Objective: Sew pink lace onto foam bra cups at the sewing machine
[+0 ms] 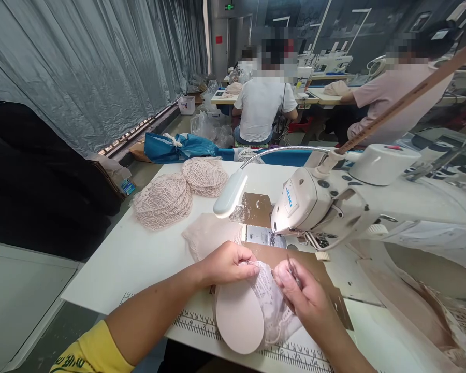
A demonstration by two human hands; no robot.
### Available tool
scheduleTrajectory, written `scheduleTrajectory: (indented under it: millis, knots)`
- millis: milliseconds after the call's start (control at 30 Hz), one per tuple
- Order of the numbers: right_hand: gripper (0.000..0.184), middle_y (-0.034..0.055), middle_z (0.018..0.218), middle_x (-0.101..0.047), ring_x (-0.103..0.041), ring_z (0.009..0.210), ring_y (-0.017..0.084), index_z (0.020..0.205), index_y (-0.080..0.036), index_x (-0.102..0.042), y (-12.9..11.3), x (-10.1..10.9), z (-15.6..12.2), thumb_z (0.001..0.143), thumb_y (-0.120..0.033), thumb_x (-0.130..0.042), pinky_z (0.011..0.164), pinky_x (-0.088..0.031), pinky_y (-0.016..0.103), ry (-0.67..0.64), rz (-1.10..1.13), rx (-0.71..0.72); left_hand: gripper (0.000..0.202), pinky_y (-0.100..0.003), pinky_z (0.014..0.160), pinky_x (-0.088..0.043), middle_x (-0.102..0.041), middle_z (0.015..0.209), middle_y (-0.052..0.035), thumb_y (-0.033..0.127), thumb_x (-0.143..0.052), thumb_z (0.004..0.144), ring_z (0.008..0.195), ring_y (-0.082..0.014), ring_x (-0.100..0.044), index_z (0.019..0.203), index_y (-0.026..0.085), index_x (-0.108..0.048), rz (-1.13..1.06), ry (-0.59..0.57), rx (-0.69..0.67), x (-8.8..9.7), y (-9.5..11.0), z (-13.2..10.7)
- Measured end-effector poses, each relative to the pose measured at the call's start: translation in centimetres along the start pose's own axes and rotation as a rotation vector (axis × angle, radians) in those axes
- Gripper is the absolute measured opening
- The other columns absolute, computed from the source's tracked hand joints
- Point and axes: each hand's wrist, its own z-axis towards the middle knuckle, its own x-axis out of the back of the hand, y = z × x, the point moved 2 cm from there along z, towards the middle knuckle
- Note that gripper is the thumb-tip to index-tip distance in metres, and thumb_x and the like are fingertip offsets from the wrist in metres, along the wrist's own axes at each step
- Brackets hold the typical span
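My left hand (pixel 226 263) is closed, pinching the top edge of a pale pink padded cup with white lace (pixel 252 311) that lies on the white sewing table (pixel 140 254). My right hand (pixel 301 290) is closed on small metal snips (pixel 292 270), their tip at the lace edge beside my left fingers. A white JUKI sewing machine (pixel 334 202) stands just behind both hands, with its gooseneck lamp (pixel 230 194) over the work.
Two stacks of pink lace cups (pixel 178 194) sit at the table's far left. A sheer pink piece (pixel 207 233) lies behind my left hand. Lace fabric (pixel 446 316) piles at right. A ruler strip (pixel 202 324) runs along the near edge. Other people sit at machines beyond.
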Motion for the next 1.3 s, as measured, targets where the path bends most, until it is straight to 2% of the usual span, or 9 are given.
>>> scheduleTrajectory:
  millis: [200, 300, 433, 533, 633, 800, 967, 1133, 1300]
  knots:
    - [0.037, -0.0034, 0.062, -0.041, -0.028, 0.044, 0.008, 0.067, -0.023, -0.042, -0.3, 0.2, -0.5, 0.091, -0.051, -0.044, 0.041, -0.023, 0.024, -0.375, 0.514, 0.104, 0.019, -0.02, 0.055, -0.033, -0.055, 0.066, 0.0018, 0.031, -0.061, 0.08, 0.061, -0.0099, -0.047, 0.074, 0.014, -0.064, 0.022, 0.031, -0.013, 0.1, 0.5, 0.0]
    - [0.038, -0.0005, 0.061, -0.048, -0.043, 0.051, 0.012, 0.064, -0.022, -0.044, -0.4, -0.4, -0.7, 0.089, -0.052, -0.046, 0.048, -0.036, 0.026, -0.565, 0.302, 0.27, 0.015, -0.021, 0.059, -0.035, -0.056, 0.073, 0.0007, 0.027, -0.064, 0.077, 0.066, -0.0103, -0.048, 0.072, 0.013, -0.062, 0.041, 0.053, -0.068, 0.3, 0.9, -0.1]
    - [0.011, 0.0024, 0.075, -0.058, -0.049, 0.061, 0.014, 0.074, -0.022, -0.053, -0.2, -2.0, -0.5, 0.085, -0.024, -0.051, 0.054, -0.037, 0.025, -0.433, -0.463, 0.441, 0.02, -0.021, 0.058, -0.036, -0.052, 0.068, 0.0022, 0.025, -0.069, 0.075, 0.062, -0.0089, -0.047, 0.072, 0.014, -0.053, -0.214, -0.056, -0.039, 0.5, 1.0, -0.1]
    - [0.012, 0.0014, 0.073, -0.059, -0.049, 0.057, 0.013, 0.071, -0.021, -0.052, -0.2, -2.8, -0.5, 0.081, -0.016, -0.048, 0.051, -0.036, 0.023, -0.391, -0.669, 0.49, 0.031, -0.024, 0.064, -0.043, -0.054, 0.064, 0.0016, 0.029, -0.073, 0.074, 0.063, -0.0109, -0.055, 0.069, 0.016, -0.045, -0.557, -0.132, -0.015, 1.0, 1.2, 0.0]
    - [0.01, 0.0002, 0.071, -0.059, -0.049, 0.054, 0.012, 0.072, -0.021, -0.053, -0.2, -2.9, -0.5, 0.08, -0.016, -0.05, 0.049, -0.037, 0.022, -0.377, -0.694, 0.483, 0.039, -0.027, 0.067, -0.046, -0.056, 0.063, 0.0013, 0.029, -0.077, 0.072, 0.063, -0.0122, -0.06, 0.068, 0.016, -0.04, -0.745, -0.078, -0.009, 1.6, 1.3, 0.1]
    - [0.006, -0.0018, 0.069, -0.061, -0.052, 0.056, 0.013, 0.075, -0.023, -0.056, -0.4, -2.4, -0.6, 0.081, -0.024, -0.058, 0.051, -0.039, 0.023, -0.386, -0.621, 0.407, 0.037, -0.026, 0.064, -0.048, -0.06, 0.065, 0.0009, 0.029, -0.079, 0.071, 0.06, -0.0119, -0.062, 0.075, 0.016, -0.045, -0.774, 0.061, -0.024, 2.2, 1.4, 0.2]
    - [0.025, 0.0038, 0.092, -0.07, -0.065, 0.079, 0.018, 0.105, -0.023, -0.062, -0.4, -1.5, -0.5, 0.09, -0.04, -0.051, 0.068, -0.051, 0.028, -0.403, -0.443, 0.319, 0.033, -0.029, 0.074, -0.051, -0.063, 0.067, -0.0002, 0.031, -0.08, 0.069, 0.064, -0.0113, -0.064, 0.079, 0.012, -0.055, -0.782, 0.233, -0.066, 2.6, 1.7, 0.2]
    - [0.038, 0.0074, 0.12, -0.067, -0.064, 0.108, 0.023, 0.121, -0.023, -0.061, -1.1, -0.3, 0.2, 0.094, -0.041, -0.043, 0.088, -0.052, 0.035, -0.273, -0.491, 0.26, 0.031, -0.029, 0.078, -0.052, -0.067, 0.073, -0.004, 0.035, -0.078, 0.071, 0.069, -0.0116, -0.065, 0.078, 0.009, -0.063, -0.77, 0.276, -0.085, 2.7, 1.6, 0.2]
    - [0.036, 0.0067, 0.115, -0.069, -0.066, 0.099, 0.025, 0.119, -0.023, -0.062, -2.2, -1.2, 1.8, 0.092, -0.041, -0.047, 0.081, -0.054, 0.036, -0.225, -0.536, 0.167, 0.032, -0.03, 0.08, -0.052, -0.068, 0.076, -0.0054, 0.037, -0.079, 0.071, 0.071, -0.0122, -0.066, 0.08, 0.008, -0.066, -0.772, 0.298, -0.114, 2.7, 1.7, 0.0]
